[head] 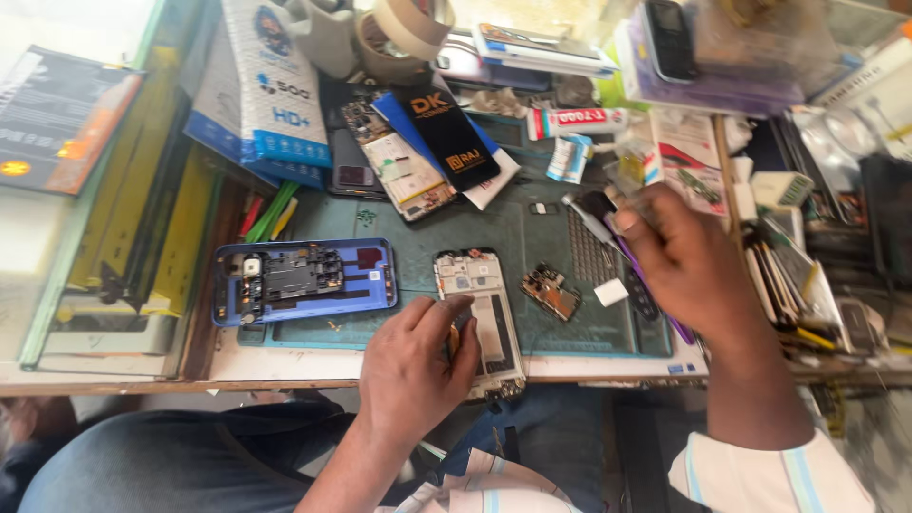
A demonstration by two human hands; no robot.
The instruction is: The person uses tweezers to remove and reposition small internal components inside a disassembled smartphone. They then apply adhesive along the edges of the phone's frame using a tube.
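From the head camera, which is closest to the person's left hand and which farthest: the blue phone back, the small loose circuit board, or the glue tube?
From the left hand:
1. Small circuit board, just to its right on the mat.
2. Blue phone back, off to its left.
3. Glue tube, far up the bench.

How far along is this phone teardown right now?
Done: the blue back shell lies apart on the mat, and a small circuit board lies loose beside the opened phone frame. In hand: the left hand steadies that frame at the desk edge; the right hand holds slim tools, including a purple one. Left: the parts lie apart, none refitted.
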